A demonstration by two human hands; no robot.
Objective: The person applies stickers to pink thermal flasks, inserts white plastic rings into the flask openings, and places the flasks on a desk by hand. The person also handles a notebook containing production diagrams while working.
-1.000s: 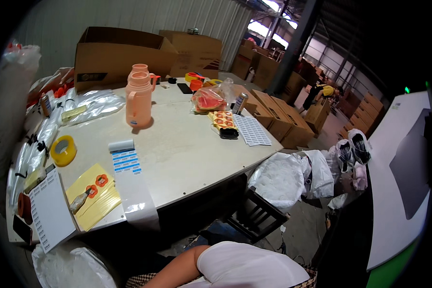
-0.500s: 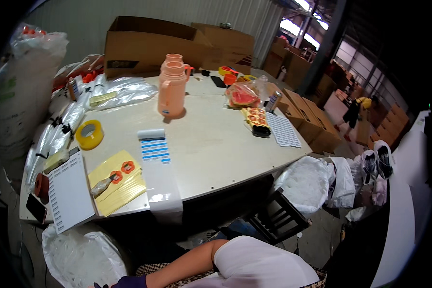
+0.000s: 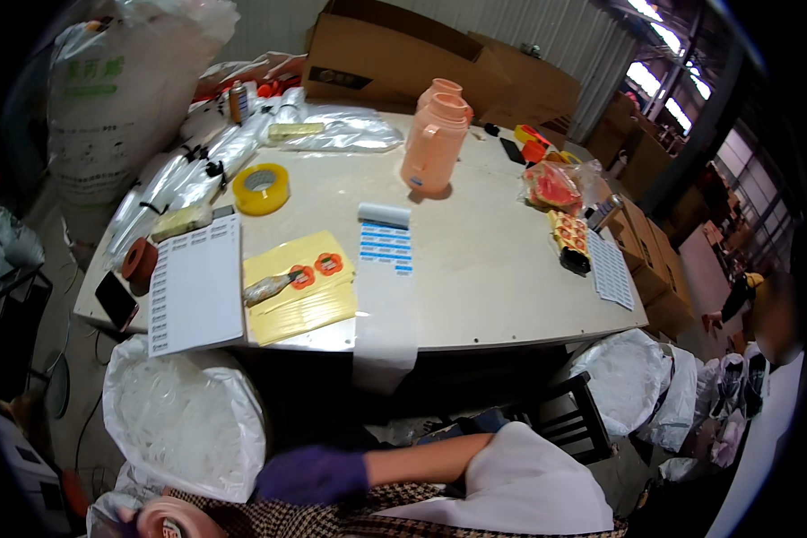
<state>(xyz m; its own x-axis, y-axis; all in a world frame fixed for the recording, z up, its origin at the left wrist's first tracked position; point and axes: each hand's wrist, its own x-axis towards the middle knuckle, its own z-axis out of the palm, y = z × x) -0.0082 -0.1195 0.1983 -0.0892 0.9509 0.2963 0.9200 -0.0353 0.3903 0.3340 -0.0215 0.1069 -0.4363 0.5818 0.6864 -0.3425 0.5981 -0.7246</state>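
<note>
My right hand (image 3: 312, 474), in a purple glove, reaches across my lap from the right. It is smeared by motion, so its fingers do not show clearly. A pink thermos jug (image 3: 172, 520) is partly cut off at the lower left edge, beside my checked apron (image 3: 278, 513). A blurred patch at its left side may be part of my left hand; I cannot make out fingers. Two more pink thermos jugs (image 3: 435, 143) stand upright on the table (image 3: 502, 269), one behind the other, away from my hands.
On the table lie a sticker sheet (image 3: 386, 247), yellow sheets (image 3: 309, 305) with a knife-like tool (image 3: 272, 287), a tape roll (image 3: 261, 189), a label sheet (image 3: 197, 287) and a phone (image 3: 117, 300). White bags (image 3: 179, 421) (image 3: 623, 381) stand below. A black chair (image 3: 576, 420) stands at right.
My view has swung left and down, so the table sits further right. My gloved right hand shows more fully, and a pink thermos jug has come into sight at the lower left.
</note>
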